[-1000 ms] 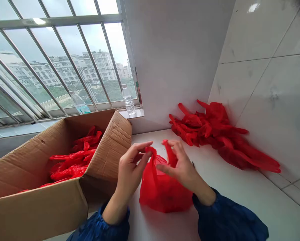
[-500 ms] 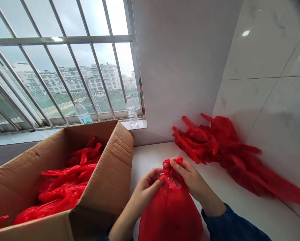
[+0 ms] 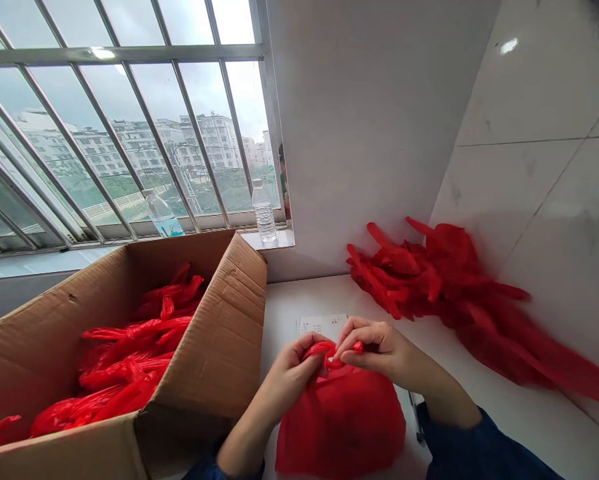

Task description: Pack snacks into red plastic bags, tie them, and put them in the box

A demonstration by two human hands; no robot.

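Note:
A red plastic bag sits on the white table in front of me, its body rounded and its twisted top raised between both hands. My left hand pinches one side of the twisted handles. On the other side, my right hand grips the handle ends with fingers and thumb, and a small red tip pokes out past the thumb. A small loop shows between the two hands. What is inside the bag cannot be seen.
At left stands an open cardboard box with several red bags inside. More red bags lie heaped against the wall at right. A printed paper lies behind my hands. Two bottles stand on the windowsill.
My right hand has shifted its grip and turned over the knot. The bag's top has come lower and its handles are now stretched sideways between the hands. More of the paper shows.

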